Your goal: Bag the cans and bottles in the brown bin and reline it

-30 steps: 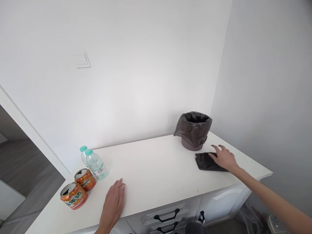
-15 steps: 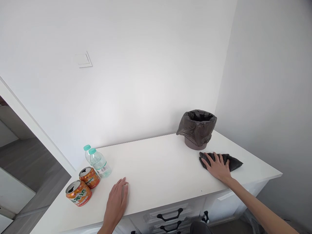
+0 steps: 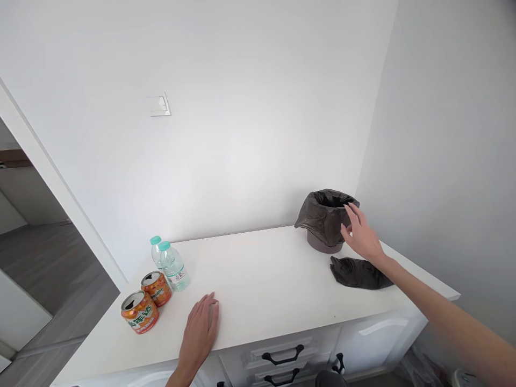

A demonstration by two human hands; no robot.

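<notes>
Black plastic is bunched up in a loose garbage bag [image 3: 357,273], which is laid on the white countertop [image 3: 258,285] near its right end. Just behind it, a small brown trash bin [image 3: 316,245] is set, and its top is covered by a black bin liner [image 3: 316,217]. The right hand [image 3: 362,236] is held up in front of the liner, open, with its thumb and fingers spread; whether the liner is touched cannot be told. The left hand [image 3: 199,329] is rested flat on the countertop near the front edge, palm down and opened out. To its left, two orange Mirinda soda cans [image 3: 141,314] are placed, opened at the top. Behind them, two clear bottles [image 3: 173,267] with blue-green caps are kept close together.
</notes>
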